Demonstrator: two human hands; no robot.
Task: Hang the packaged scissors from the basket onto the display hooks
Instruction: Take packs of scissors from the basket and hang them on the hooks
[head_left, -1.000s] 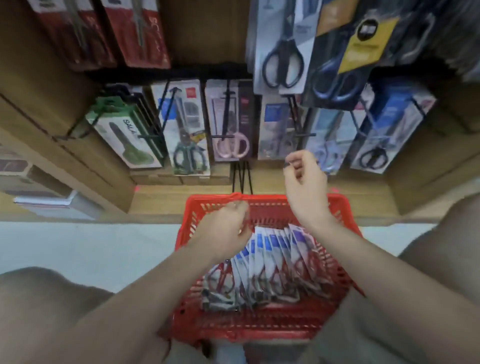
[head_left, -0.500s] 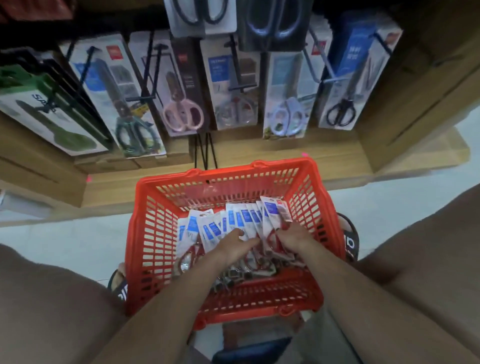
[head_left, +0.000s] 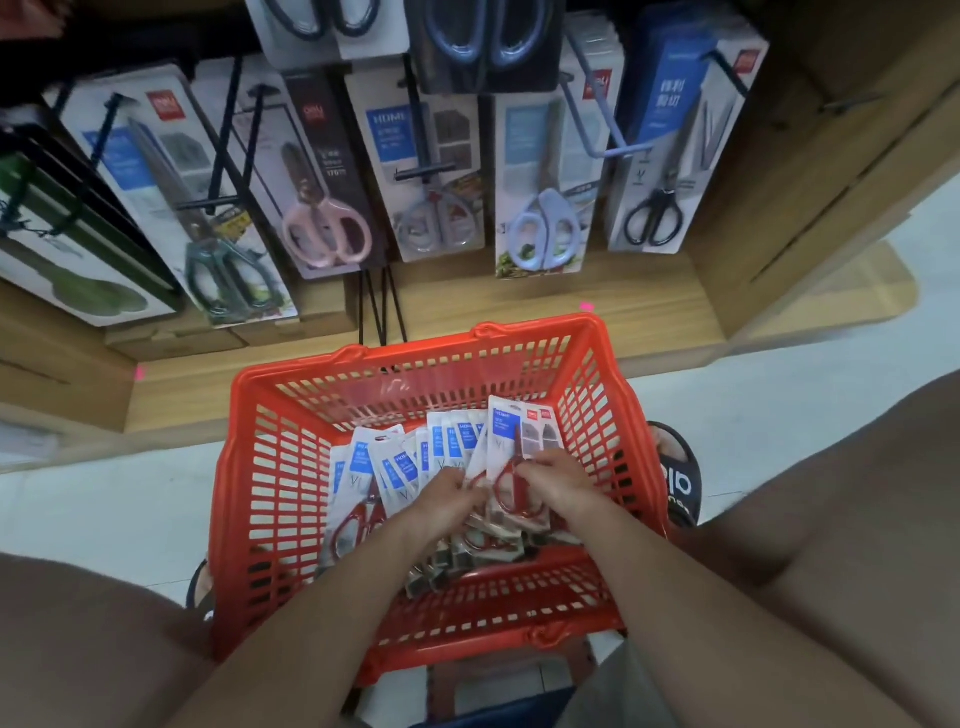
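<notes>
Both hands are working inside the red slotted plastic basket (head_left: 260, 499), which is sitting between my knees in front of the wooden display shelf (head_left: 519, 317). My right hand (head_left: 563, 480) is pinching one white-and-blue packaged pair of red-handled scissors (head_left: 511, 441), its grip closing on the card near the handles and tilting the pack up above the others. My left hand (head_left: 444, 499) is curling its fingers around the fanned stack of matching scissor packs (head_left: 395, 467) lying in the basket.

Readable writing: "HOME" is showing on the blue panel of the hanging grey-handled scissors pack (head_left: 415, 171); "170" is printed on the dark pack with pink-handled scissors (head_left: 324, 171); small red brand squares are sitting at the card tops, too blurred to read. An empty light-blue wire hook (head_left: 597, 119) is jutting out between two packs.

Compared with half a second ago, the right-hand pack is now standing higher and clear of the stack, and the view is sitting slightly closer.
</notes>
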